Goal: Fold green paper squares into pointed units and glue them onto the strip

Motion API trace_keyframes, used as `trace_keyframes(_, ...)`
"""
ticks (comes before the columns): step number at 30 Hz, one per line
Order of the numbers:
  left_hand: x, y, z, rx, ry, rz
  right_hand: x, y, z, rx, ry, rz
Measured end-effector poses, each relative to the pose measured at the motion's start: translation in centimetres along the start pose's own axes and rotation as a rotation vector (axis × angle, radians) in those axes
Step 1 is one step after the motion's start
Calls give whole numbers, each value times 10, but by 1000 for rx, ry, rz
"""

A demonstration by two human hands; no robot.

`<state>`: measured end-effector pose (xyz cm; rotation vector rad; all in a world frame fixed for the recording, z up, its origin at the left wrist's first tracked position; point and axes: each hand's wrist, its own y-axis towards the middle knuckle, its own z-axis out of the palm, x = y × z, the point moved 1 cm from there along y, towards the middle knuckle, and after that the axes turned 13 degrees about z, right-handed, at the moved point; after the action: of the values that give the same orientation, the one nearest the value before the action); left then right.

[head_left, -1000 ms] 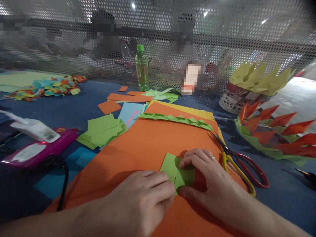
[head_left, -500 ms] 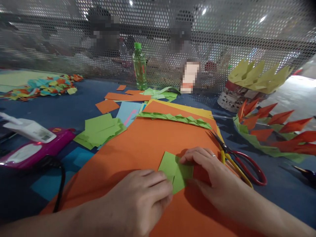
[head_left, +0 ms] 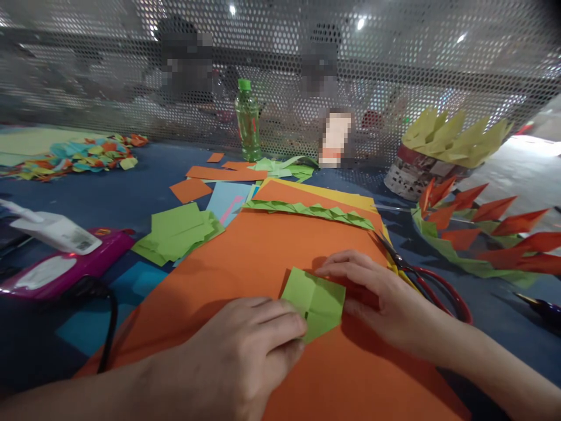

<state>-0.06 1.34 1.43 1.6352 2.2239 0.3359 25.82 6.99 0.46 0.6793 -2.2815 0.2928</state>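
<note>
A small square of green paper (head_left: 322, 301) with a crease down its middle lies on a large orange sheet (head_left: 210, 327). My left hand (head_left: 258, 339) has its fingers curled over the paper's lower left edge and holds it there. At the paper's right side, my right hand (head_left: 372, 286) is open, thumb and fingers apart. Its fingertips are by the upper edge; whether they touch the paper I cannot tell. Beyond my hands a folded green zigzag strip (head_left: 311, 210) crosses the orange sheet. Scissors (head_left: 407, 266) with red and yellow handles lie partly behind my right hand.
Green paper squares (head_left: 179, 231) and a magenta power strip (head_left: 94, 254) with a white plug lie left. A green bottle (head_left: 248, 126) stands before the perforated metal panel (head_left: 276, 58). Right are a yellow-pointed paper crown (head_left: 456, 137), an orange-and-green paper ring (head_left: 473, 257) and a pen (head_left: 539, 307).
My right hand has shifted right off the green paper, so its right half, in shadow before, now shows brightly. My left hand stays at the lower left edge.
</note>
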Motion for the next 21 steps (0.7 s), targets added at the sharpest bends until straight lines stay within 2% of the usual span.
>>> trace_keyframes(5, -1, -1, -2, 2, 9, -1, -1, 0, 3, -158, -55, -123)
trace_keyframes(9, 0, 2, -1, 85, 87, -1, 6, -3, 1, -246, -246, -264)
trace_keyframes(12, 0, 5, 2, 73, 120, 0, 11, -7, 4, -294, -371, -334)
trace_keyframes(18, 1, 5, 7, 33, 141, 2, 20, -12, 12, -282, -480, -330)
trace_keyframes(21, 2, 4, 8, -16, 138, -19, 27, -13, 12, -208, -443, -353)
